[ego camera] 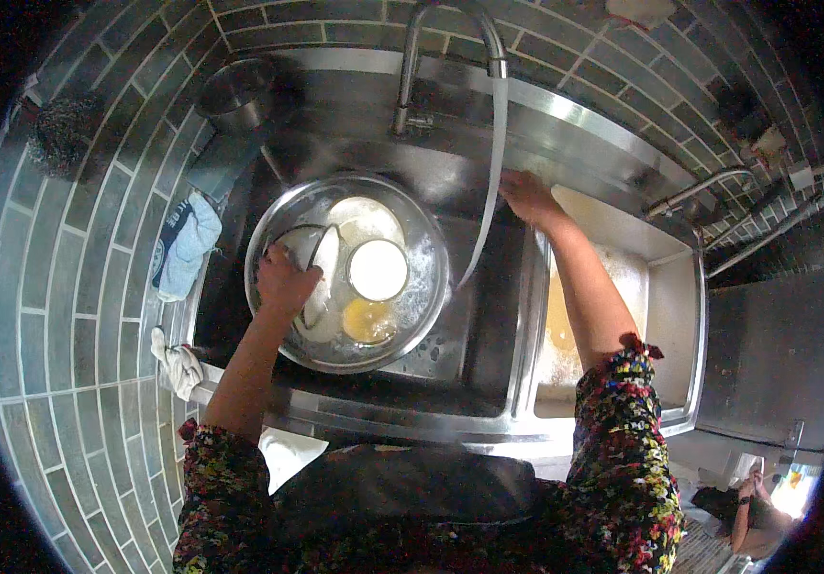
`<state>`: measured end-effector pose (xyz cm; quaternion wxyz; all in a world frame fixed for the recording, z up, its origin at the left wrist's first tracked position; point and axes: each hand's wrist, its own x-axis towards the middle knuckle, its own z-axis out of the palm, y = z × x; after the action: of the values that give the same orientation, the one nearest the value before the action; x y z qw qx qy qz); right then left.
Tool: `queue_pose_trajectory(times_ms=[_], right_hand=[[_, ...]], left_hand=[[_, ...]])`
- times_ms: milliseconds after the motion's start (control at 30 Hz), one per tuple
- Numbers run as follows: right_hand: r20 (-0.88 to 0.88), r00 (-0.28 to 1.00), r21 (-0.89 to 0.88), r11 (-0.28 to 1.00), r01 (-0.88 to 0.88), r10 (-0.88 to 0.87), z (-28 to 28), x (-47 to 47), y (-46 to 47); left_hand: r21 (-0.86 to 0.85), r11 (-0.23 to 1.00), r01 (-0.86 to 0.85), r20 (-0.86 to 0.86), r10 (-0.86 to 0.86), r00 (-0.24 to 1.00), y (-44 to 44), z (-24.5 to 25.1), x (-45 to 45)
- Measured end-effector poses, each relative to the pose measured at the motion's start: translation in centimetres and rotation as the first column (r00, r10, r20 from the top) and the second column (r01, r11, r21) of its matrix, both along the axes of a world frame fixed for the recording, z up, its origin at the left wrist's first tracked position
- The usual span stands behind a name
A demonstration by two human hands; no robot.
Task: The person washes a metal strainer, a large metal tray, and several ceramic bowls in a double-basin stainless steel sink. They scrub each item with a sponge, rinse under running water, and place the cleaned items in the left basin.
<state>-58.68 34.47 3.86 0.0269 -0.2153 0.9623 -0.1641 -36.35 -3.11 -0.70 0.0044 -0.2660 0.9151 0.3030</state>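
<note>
A round metal basin (417, 347) stands in the left sink bowl, holding dishes in soapy water. Inside it my left hand (286, 281) grips a pale dish with a dark rim (325, 262), which is tilted up. A white round dish (378, 270) lies to its right, with a yellow round item (369, 321) below and a pale plate (363, 215) above. From the curved faucet (498, 66) a white stream of water (496, 158) runs down beside the basin's right side. My right hand (525, 195) is just right of that stream, near the sink's back; its fingertips are partly hidden.
To the right is a second sink bowl (670, 323) with a light tray in it. Blue and white cloths (193, 247) lie along the left edge, above a pale cloth (179, 362). A metal pot (232, 100) stands at the back left. Another person (756, 513) is at far lower right.
</note>
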Motion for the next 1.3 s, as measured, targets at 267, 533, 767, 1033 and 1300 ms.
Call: queue_pose_trajectory(times_ms=[267, 533, 767, 1033, 1300], right_hand=[[-0.054, 0.968, -0.262, 0.932, -0.25, 0.245, 3.4, 20.5, -10.4], [0.039, 0.927, 0.038, 0.926, -0.375, 0.373, 0.1, 20.2, -10.4], [0.202, 0.962, -0.612, 0.79, -0.022, 0.183, 3.0, 20.7, -11.6], [0.468, 0.883, -0.305, 0.932, 0.195, -0.032, 3.5, 18.9, -10.5], [0.173, 0.942, 0.102, 0.946, -0.308, 0.288, 2.4, 17.8, -5.1]], left_hand=[[0.207, 0.978, -0.003, -0.459, 0.1, 0.883, 2.0, 4.5, 0.4], [0.976, 0.197, 0.09, -0.076, -0.073, 0.994, 8.4, 7.6, -1.6], [0.974, 0.099, 0.202, -0.213, 0.108, 0.971, 14.6, 4.2, -3.6], [0.944, 0.224, 0.244, -0.28, 0.143, 0.949, 17.0, 4.5, -4.6], [0.999, 0.036, 0.039, -0.033, -0.155, 0.987, 14.8, 7.5, -7.4]])
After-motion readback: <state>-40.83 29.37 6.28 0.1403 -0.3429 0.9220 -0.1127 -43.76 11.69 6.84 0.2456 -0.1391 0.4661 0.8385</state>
